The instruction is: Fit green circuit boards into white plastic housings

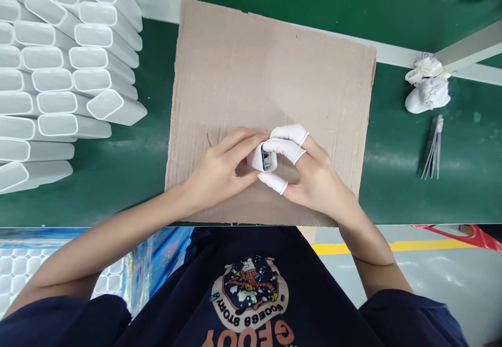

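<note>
Both hands meet over a brown cardboard sheet [274, 65] lying on the green work surface. Between them is a small white plastic casing [263, 158] with a dark open end that faces me. My left hand [219, 172] is bare and its fingers curl round the casing's left side. My right hand [309, 172] wears white finger cots on the thumb and two fingers and pinches the casing from the right. Part of the casing is hidden inside my left hand.
A stack of long white hollow casings [63, 75] lies at the left of the green table [149, 180]. At the right sit a crumpled white glove or cloth [427, 88] and metal tweezers [433, 146]. A grey rail [466, 49] crosses the far right corner.
</note>
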Action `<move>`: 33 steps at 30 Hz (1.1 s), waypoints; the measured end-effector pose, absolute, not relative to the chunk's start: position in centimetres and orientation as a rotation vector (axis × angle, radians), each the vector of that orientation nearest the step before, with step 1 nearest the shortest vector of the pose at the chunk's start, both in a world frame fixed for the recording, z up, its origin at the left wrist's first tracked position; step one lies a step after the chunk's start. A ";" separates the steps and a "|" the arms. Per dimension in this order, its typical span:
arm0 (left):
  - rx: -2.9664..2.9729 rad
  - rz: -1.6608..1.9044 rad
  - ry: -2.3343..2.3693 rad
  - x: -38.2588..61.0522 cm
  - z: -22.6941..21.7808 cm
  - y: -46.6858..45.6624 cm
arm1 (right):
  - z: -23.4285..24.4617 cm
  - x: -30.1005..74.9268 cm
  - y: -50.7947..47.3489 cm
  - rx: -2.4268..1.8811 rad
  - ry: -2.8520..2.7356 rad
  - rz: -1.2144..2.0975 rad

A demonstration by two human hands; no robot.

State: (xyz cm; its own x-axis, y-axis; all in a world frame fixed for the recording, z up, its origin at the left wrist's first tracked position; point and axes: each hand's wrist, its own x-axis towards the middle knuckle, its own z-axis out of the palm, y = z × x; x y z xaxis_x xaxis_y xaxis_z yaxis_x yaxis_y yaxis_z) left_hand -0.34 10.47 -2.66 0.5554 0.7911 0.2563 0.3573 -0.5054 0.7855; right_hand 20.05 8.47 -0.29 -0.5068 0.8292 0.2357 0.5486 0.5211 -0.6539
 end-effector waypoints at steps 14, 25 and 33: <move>2.158 0.995 0.807 -0.7 -1.3 11.0 | 0.5 20.5 8.7 -0.882 -1.951 0.657; 2.186 0.945 0.625 -1.4 -1.3 11.6 | 0.1 21.9 8.9 -0.781 -2.325 0.178; 2.139 0.945 0.555 -1.9 -1.2 12.1 | 0.4 21.5 7.7 -0.725 -2.264 0.272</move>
